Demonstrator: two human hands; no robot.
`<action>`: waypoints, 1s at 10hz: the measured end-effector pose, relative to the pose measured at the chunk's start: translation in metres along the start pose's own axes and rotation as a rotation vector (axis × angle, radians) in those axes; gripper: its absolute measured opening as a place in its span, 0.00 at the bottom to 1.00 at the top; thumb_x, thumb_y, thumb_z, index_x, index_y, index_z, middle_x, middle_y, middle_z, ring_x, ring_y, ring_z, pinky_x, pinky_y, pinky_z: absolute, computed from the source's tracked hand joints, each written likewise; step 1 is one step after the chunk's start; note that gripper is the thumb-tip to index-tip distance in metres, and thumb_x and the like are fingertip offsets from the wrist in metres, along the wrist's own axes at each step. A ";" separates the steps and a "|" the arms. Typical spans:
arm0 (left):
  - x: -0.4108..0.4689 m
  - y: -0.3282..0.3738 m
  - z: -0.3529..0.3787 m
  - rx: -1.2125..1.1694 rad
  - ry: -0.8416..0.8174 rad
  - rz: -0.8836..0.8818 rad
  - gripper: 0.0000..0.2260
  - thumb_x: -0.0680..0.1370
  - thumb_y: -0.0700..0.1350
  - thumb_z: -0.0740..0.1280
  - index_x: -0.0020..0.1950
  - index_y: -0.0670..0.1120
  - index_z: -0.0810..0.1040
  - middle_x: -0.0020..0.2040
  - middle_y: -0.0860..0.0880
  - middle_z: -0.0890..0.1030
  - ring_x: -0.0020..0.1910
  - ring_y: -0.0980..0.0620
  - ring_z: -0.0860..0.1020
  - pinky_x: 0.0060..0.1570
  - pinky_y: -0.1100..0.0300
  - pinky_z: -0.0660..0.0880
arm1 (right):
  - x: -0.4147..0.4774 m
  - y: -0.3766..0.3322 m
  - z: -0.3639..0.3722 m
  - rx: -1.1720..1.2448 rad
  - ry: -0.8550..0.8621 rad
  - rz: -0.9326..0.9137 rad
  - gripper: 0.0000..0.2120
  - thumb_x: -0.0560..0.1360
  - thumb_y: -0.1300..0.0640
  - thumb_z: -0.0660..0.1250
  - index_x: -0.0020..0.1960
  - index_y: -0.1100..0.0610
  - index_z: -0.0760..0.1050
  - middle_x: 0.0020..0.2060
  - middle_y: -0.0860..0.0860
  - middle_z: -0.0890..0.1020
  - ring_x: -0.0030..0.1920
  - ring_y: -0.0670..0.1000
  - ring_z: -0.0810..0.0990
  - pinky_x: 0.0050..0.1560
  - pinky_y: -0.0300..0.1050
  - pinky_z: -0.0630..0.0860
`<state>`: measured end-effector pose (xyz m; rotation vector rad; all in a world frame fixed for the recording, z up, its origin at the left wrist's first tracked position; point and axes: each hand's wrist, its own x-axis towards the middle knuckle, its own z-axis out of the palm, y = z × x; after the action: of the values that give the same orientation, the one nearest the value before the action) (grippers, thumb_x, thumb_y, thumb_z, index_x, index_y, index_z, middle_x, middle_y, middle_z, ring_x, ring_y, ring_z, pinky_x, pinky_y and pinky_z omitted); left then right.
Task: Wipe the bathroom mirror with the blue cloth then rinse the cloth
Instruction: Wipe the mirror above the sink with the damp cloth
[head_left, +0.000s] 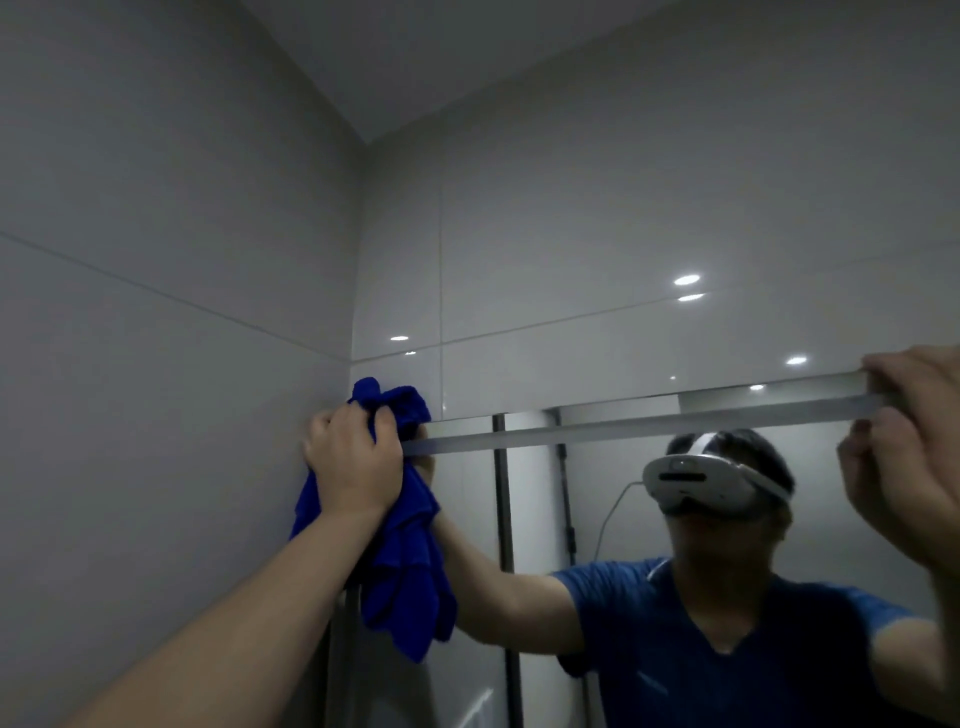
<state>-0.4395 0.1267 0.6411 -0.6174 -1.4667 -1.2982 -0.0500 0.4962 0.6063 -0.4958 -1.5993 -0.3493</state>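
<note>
My left hand (353, 462) is closed around a bunched blue cloth (410, 582), pressing it against the top left corner of the bathroom mirror (613, 499), right by the side wall. Folds of the cloth hang down below the hand over the glass, and a tuft sticks up above my knuckles. My right hand (914, 467) grips the mirror's top edge (675, 415) at the far right, fingers curled over the rim. The glass reflects a person in a blue shirt wearing a headset.
Glossy pale wall tiles (623, 260) rise above the mirror, and a matt side wall (156, 312) stands close on the left, meeting them at a corner. The ceiling (415, 62) is overhead. A dark door frame and cable show in the reflection.
</note>
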 end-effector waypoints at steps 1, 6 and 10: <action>-0.002 0.007 0.000 -0.034 0.036 -0.055 0.12 0.81 0.53 0.63 0.50 0.45 0.71 0.44 0.47 0.73 0.51 0.36 0.76 0.56 0.42 0.70 | 0.001 0.041 0.031 -0.043 0.029 -0.005 0.34 0.79 0.49 0.68 0.83 0.53 0.64 0.75 0.58 0.72 0.69 0.64 0.76 0.87 0.55 0.46; -0.003 -0.013 -0.002 0.024 -0.032 0.188 0.11 0.81 0.52 0.59 0.42 0.48 0.71 0.47 0.52 0.76 0.49 0.50 0.72 0.56 0.47 0.71 | -0.010 -0.067 -0.062 0.118 0.270 -0.089 0.18 0.76 0.58 0.59 0.64 0.56 0.76 0.56 0.35 0.70 0.51 0.43 0.70 0.54 0.40 0.56; 0.002 -0.027 -0.009 0.154 -0.110 0.358 0.11 0.81 0.52 0.60 0.49 0.45 0.74 0.48 0.47 0.76 0.52 0.46 0.73 0.56 0.48 0.72 | -0.006 0.022 0.042 0.161 0.173 -0.080 0.35 0.81 0.45 0.62 0.85 0.52 0.60 0.81 0.53 0.64 0.76 0.59 0.70 0.76 0.60 0.71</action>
<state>-0.4604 0.1107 0.6309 -0.8162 -1.4490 -0.8775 -0.0746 0.5353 0.5947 -0.2717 -1.4675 -0.3117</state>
